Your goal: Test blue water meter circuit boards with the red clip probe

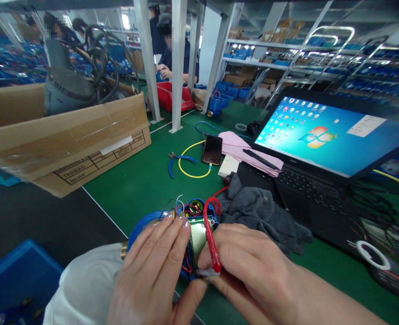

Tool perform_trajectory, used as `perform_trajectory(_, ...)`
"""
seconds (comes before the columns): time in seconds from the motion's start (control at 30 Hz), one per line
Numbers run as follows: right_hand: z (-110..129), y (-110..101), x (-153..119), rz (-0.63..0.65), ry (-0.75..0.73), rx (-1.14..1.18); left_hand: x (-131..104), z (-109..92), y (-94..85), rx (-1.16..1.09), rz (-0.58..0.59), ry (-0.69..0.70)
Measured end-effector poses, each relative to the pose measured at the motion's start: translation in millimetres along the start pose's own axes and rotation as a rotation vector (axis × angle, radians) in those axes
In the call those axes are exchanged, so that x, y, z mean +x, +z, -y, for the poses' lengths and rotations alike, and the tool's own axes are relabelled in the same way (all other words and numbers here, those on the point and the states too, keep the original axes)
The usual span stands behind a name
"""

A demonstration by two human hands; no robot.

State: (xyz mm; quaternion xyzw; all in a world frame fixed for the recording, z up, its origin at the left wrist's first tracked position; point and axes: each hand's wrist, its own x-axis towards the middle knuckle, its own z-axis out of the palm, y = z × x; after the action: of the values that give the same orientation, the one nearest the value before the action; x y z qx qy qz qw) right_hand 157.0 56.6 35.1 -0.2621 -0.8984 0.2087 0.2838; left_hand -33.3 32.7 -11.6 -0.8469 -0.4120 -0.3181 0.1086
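A blue water meter (pixel 136 232) with a brass threaded end (pixel 123 250) lies before me, its housing exposing a circuit board (pixel 198 234) and loose thin wires (pixel 179 201). My left hand (pixel 155 266) reaches across it, fingers straight and together on top, the thumb at the near edge, holding it. My right hand (pixel 250 262) is closed over the board's right side. Its fingers pinch the end of a thick red cable (pixel 210 230), where a small greyish plug-like piece (pixel 208 272) meets the housing's near edge. Whether its contacts touch the board is hidden.
A dark grey cloth (pixel 257 207) lies behind my right hand, beside an open laptop (pixel 321 135). Blue-handled cutters (pixel 177 160), a phone (pixel 212 150) and pink paper (pixel 240 151) lie farther back. A cardboard box (pixel 101 158) stands left; a blue bin (pixel 26 266) sits lower left.
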Motion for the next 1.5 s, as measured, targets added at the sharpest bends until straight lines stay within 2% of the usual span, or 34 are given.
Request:
perform_trajectory(1.23,-1.1,0.6,-0.2,0.016,0.013,0.011,-2.2,3.8,2.3,0.008,-0.028,0.045)
perform_trajectory(1.5,-0.3,-1.1,0.4,0.022,0.007,0.009,-1.9,3.4,1.4,0.007,0.010,0.020)
